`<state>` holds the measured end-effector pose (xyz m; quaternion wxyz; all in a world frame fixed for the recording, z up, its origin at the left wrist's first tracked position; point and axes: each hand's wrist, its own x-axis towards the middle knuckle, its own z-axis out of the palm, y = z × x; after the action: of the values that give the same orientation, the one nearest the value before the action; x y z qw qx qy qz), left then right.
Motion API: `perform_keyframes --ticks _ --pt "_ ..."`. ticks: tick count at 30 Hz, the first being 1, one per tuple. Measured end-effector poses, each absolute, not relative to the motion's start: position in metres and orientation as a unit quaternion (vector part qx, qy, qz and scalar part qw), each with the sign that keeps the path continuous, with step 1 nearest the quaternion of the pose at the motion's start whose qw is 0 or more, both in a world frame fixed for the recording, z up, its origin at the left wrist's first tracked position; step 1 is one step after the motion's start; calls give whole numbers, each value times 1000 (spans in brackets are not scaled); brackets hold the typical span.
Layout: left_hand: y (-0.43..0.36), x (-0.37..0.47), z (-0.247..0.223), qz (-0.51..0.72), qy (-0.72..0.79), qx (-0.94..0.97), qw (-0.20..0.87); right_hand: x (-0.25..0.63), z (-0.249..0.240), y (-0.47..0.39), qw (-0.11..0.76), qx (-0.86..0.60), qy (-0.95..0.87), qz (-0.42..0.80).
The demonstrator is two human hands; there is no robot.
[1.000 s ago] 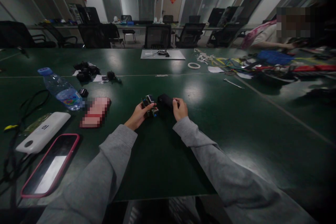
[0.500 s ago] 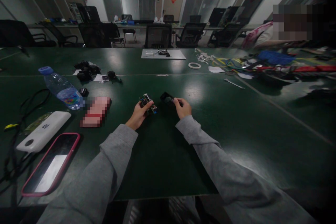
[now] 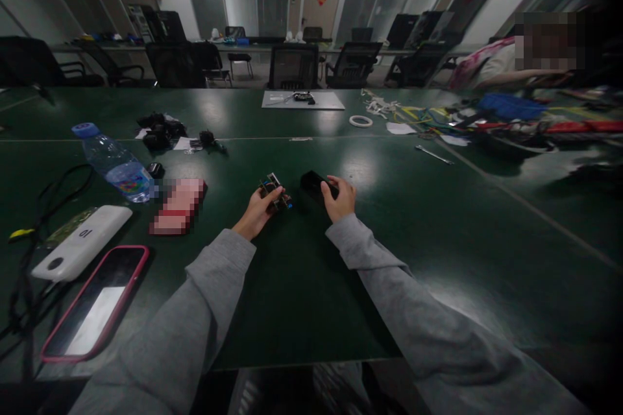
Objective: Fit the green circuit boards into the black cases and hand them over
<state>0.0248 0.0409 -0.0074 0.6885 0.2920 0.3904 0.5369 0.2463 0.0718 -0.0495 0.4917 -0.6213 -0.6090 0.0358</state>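
My left hand [image 3: 257, 211] is closed on a small circuit board assembly [image 3: 278, 193] with blue and silvery parts, held just over the dark green table. To its right, my right hand [image 3: 341, 200] grips a black box-like case [image 3: 314, 183] between thumb and fingers. A narrow gap separates the case from the circuit board. Part of the board lies hidden behind my left thumb, and the far side of the case is covered by my right fingers.
On the left are a water bottle [image 3: 119, 168], a white power bank [image 3: 82, 243], a pink-edged phone [image 3: 97, 305], a red-pink item [image 3: 178, 206] and black cables [image 3: 29, 272]. A wrench [image 3: 435, 155] and tape roll [image 3: 361, 121] lie farther right. Someone sits by tangled wires.
My right hand has turned the black case, so a plain dark face shows instead of its hollow-looking side. The fingers now wrap farther round it. My left hand stays nearly still.
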Motion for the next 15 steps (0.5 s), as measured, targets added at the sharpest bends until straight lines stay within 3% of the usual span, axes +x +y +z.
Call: perform_keyframes --ticks 9,15 --pt "37 24 -1 528 387 285 700 267 -58 50 413 -548 -726 44" --pt "38 21 -2 524 373 276 714 406 -55 17 424 -610 -670 15"
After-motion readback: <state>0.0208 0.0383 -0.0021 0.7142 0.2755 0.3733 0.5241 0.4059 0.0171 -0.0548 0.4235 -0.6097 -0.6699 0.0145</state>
